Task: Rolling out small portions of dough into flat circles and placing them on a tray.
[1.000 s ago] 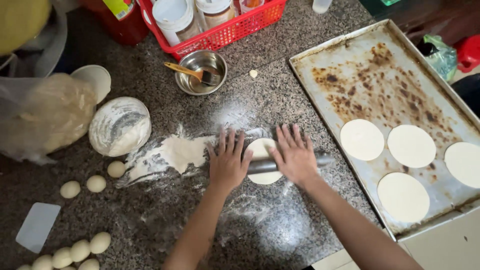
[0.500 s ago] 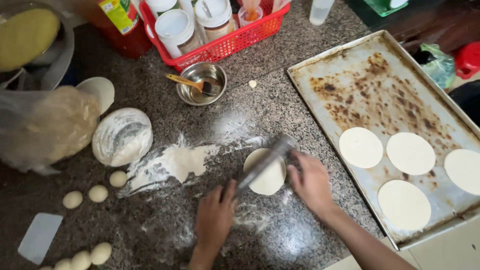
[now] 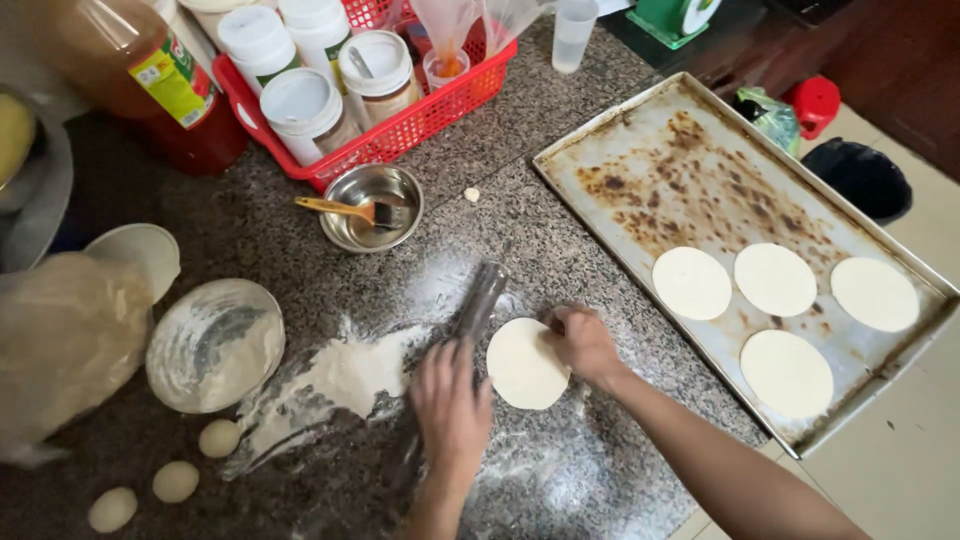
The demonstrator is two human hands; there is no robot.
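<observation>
Flat round of dough [image 3: 526, 362] in the middle of the speckled stone table [image 3: 560, 190], lying thin and pale on a floury patch. The right hand [image 3: 583, 343] rests on its right edge, fingers curled down and pinching at the rim of the disc. Just to the left, the left hand [image 3: 452, 400] is laid palm-down with fingers together over the near end of a slim rolling pin [image 3: 478, 300], which runs off at an angle toward the top of the view, beside the disc rather than on it.

Left of the pin sits a loose heap of flour [image 3: 345, 375], and beyond it a bowl of flour [image 3: 215, 345]. Three small dough balls [image 3: 175, 480] wait near the bottom left corner, unrolled. Further back, a small steel bowl [image 3: 375, 207] holds a brush [image 3: 350, 210], and behind that a red basket [image 3: 400, 120] is packed with white-lidded jars.

Over on the right, a big, scorched baking tray [image 3: 640, 170] carries four rolled discs [image 3: 692, 283], laid apart from one another at its near end, with plenty of bare metal above them.

So by the look of it: four rounds done and trayed, a fifth flattened under the hands, at least three balls to roll, and much of the tray to fill.
</observation>
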